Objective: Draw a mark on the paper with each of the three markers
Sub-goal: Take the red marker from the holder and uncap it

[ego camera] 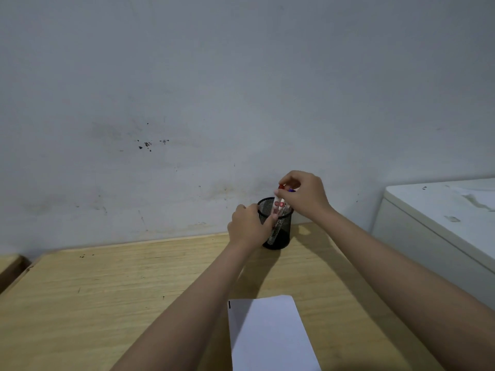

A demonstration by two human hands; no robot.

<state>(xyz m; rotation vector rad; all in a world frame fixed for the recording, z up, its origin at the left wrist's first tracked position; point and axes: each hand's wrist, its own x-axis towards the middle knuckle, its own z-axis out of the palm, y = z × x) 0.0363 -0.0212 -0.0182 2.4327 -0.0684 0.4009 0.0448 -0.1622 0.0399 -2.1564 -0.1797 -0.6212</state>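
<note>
— What is seen on the left?
— The left hand (247,226) is wrapped around the side of a black mesh pen cup (277,228) set on the wooden desk (107,290) near the wall.

— And to the right?
— A red-capped marker (278,202) is pinched by the right hand (302,194) above the cup; a blue cap (291,190) is glimpsed beside it. The paper (267,336) is laid near the front edge, with a short dark mark (229,304) at its left corner.

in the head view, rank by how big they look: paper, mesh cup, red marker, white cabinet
1. white cabinet
2. paper, though it lies nearest the camera
3. mesh cup
4. red marker, partly hidden
</note>
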